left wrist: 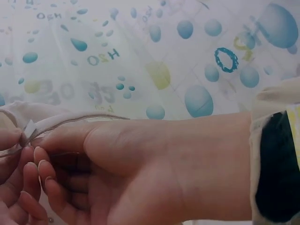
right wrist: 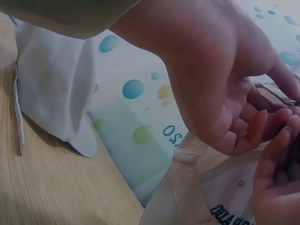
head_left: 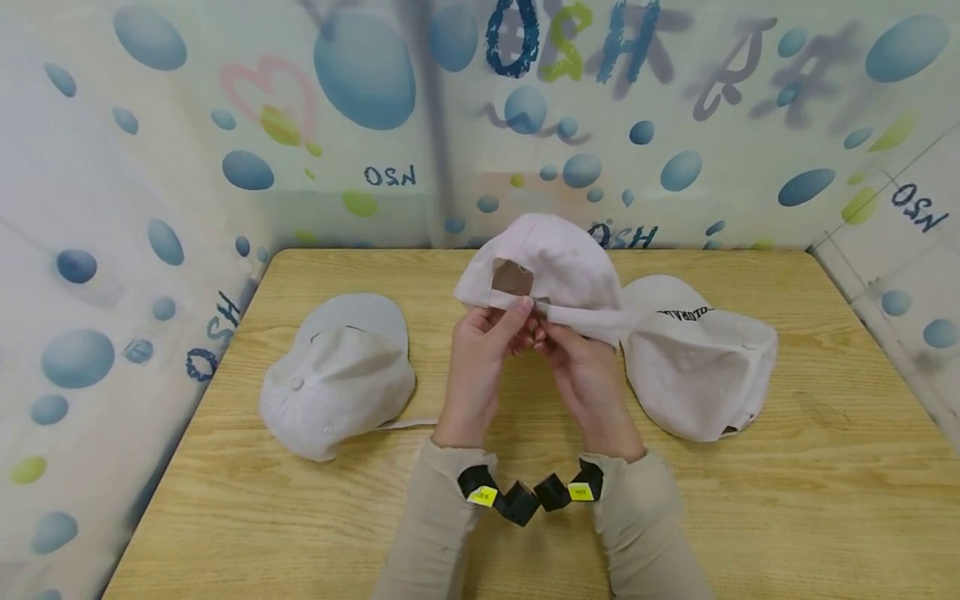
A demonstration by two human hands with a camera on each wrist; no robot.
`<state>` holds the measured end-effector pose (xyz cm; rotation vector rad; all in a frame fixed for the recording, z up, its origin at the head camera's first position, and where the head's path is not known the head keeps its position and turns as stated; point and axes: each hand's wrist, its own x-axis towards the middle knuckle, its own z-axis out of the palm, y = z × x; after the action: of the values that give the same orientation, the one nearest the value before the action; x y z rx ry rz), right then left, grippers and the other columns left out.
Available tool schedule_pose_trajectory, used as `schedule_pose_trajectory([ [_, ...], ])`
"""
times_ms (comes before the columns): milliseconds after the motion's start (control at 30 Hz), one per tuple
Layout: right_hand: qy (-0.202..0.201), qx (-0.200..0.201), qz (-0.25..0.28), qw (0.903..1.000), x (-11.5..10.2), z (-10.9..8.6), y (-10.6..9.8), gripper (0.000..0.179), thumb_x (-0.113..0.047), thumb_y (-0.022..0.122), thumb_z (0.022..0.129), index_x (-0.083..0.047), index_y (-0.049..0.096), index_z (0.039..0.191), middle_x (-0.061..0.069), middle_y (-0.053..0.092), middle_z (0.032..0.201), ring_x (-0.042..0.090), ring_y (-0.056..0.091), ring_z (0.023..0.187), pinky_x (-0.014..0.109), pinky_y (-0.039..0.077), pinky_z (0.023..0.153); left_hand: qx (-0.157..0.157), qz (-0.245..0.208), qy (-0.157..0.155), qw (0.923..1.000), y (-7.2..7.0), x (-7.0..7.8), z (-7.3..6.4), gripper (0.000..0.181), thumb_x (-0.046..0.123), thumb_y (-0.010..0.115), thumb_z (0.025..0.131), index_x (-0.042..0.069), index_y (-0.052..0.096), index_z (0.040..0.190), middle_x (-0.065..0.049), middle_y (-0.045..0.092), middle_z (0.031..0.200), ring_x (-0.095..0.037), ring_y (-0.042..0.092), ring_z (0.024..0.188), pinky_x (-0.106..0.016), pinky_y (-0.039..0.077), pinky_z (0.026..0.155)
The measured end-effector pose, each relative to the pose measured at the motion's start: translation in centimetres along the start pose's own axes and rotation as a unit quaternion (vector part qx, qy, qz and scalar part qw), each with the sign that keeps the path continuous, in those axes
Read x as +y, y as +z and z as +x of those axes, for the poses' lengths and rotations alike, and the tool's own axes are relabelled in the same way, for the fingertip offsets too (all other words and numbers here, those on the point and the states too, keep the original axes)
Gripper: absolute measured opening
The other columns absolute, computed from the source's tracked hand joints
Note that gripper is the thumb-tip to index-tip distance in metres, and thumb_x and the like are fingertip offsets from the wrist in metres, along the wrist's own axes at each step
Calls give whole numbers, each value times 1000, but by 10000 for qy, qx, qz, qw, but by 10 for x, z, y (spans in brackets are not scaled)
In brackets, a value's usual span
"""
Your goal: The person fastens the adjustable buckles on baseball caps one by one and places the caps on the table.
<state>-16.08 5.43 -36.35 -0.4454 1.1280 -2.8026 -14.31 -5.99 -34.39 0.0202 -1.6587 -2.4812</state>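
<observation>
A pale pinkish-white cap (head_left: 558,250) is held up above the back of the table, its rear opening facing me. My left hand (head_left: 476,362) pinches the back strap just below that opening, thumb on top. Beside it, my right hand (head_left: 588,367) pinches the same strap close to a small metal buckle (head_left: 542,302). In the left wrist view, the fingertips of my left hand (left wrist: 117,164) and the other hand meet at the strap. The right wrist view shows my right hand (right wrist: 211,70) with curled fingers; its fingertips are partly hidden.
A light grey cap (head_left: 337,383) lies on the left of the wooden table (head_left: 810,517), its loose strap (head_left: 408,423) trailing right. A white cap (head_left: 697,367) with dark lettering lies on the right, partly behind the held cap. A patterned curtain (head_left: 360,75) encloses the table.
</observation>
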Motion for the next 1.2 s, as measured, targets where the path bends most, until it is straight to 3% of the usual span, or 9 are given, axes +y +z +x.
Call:
schedule_pose_trajectory([
  [500,-72,-83,-313,9994,0,0,0,16,9,51,85,-3,60,88,7,58,81,15,55,66,24,48,62,-420,415,-123,9982,-2,0,-1,24,27,70,78,5,60,78,-1,55,65,-16,46,57,-28,38,55],
  [733,-25,-440,-173,9989,-1,1,-2,15,10,50,85,0,57,95,10,57,85,19,54,68,27,48,64,-257,367,-22,9990,-1,0,-1,25,28,71,76,5,61,78,0,54,65,-15,46,57,-27,39,54],
  [967,53,-815,-527,9953,-3,0,-2,18,6,50,86,-3,55,101,10,58,89,20,55,71,28,48,64,-105,393,48,9992,-1,2,-2,29,31,71,75,4,62,82,0,55,67,-15,47,59,-29,40,55],
  [1200,111,-753,-354,9965,-2,1,-3,10,-1,51,88,-1,55,98,10,58,88,20,56,71,29,49,66,-204,254,108,9994,0,0,-2,26,27,70,77,3,62,83,-1,54,68,-15,46,60,-27,40,55],
])
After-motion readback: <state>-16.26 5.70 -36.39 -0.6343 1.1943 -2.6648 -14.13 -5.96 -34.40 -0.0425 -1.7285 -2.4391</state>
